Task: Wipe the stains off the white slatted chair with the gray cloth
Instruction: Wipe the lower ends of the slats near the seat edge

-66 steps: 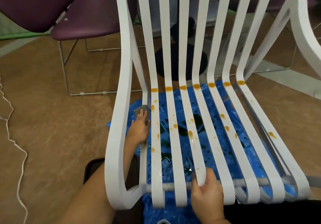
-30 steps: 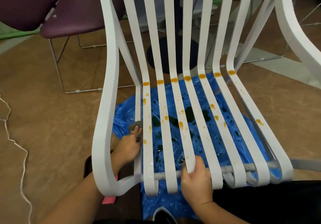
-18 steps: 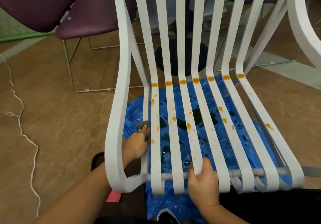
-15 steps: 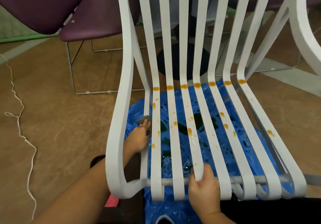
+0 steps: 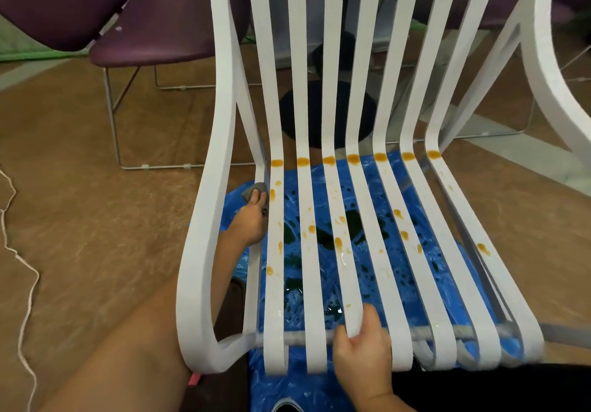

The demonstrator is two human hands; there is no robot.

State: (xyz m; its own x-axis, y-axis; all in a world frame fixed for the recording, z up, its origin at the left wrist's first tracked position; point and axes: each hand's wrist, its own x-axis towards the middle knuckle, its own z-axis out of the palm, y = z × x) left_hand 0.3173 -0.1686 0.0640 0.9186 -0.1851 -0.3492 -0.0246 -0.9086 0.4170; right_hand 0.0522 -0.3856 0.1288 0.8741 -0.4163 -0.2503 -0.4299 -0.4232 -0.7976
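a thin white cord (image 5: 19, 267) trails over the brown floor (image 5: 96, 219) at the left edge, and purple padded chairs with wire legs (image 5: 153, 28) stand behind. the left hand (image 5: 249, 223) reaches through the gap between the armrest loop and the outermost slat of the white slatted chair (image 5: 351, 60), fingers closed around a small gray cloth (image 5: 254, 190) pressed against that slat's left side, near the seat's back bend. orange stains (image 5: 339, 242) dot the seat slats and line the bend. blue plastic sheeting (image 5: 361, 194) lies under the seat. the right hand (image 5: 364, 354) grips a middle slat at the seat's front edge, fingers curled around it.
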